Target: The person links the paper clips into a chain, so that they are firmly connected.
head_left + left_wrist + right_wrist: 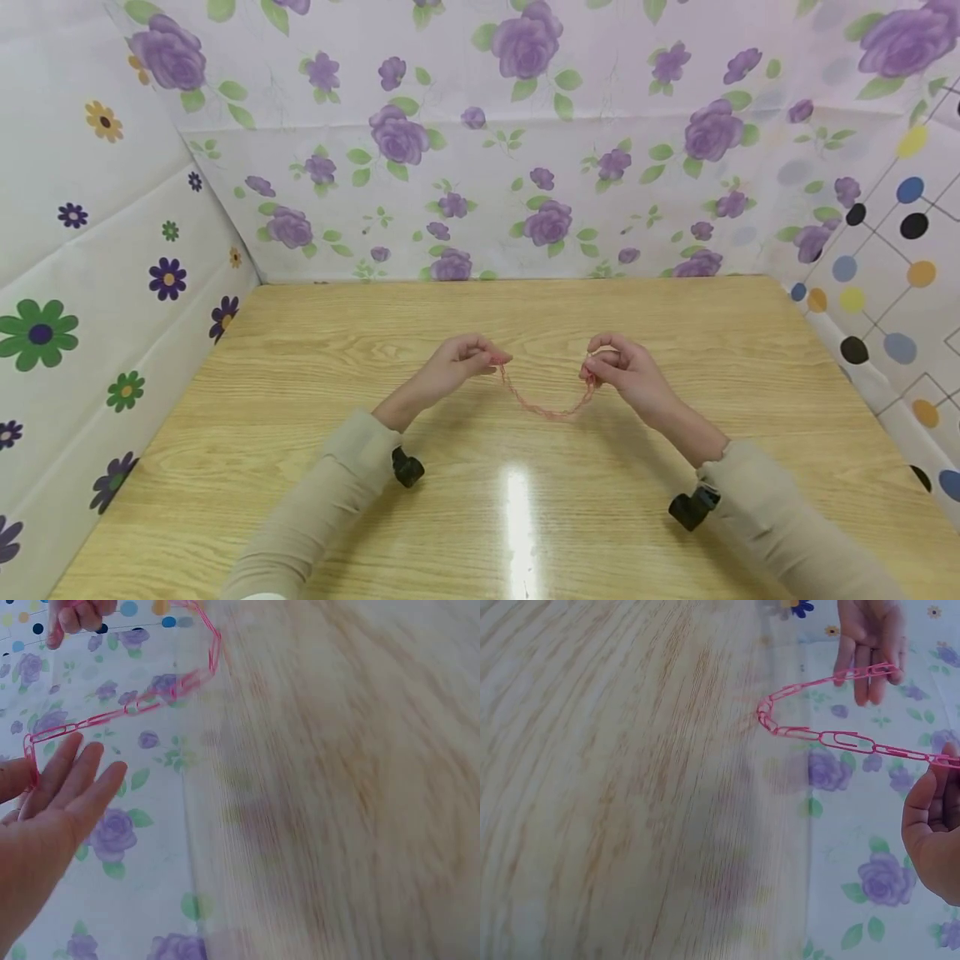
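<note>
A chain of linked pink paper clips point(551, 413) hangs in a sagging curve between both hands, over the wooden table. At one end, the left hand point(457, 362) pinches a clip between thumb and forefinger; its other fingers are spread in the left wrist view. The right hand point(626, 371) pinches the opposite end between thumb and forefinger. Seen from the right wrist, the chain point(845, 740) runs from the right fingers down to a bend and up to the left hand point(870, 645). The individual links show clearly there.
The wooden table point(300, 417) has a shiny light reflection near its front. Flower-printed cloth point(450, 167) stands behind it, with patterned walls at left and right. Each wrist carries a small black camera, such as the left one point(407, 468).
</note>
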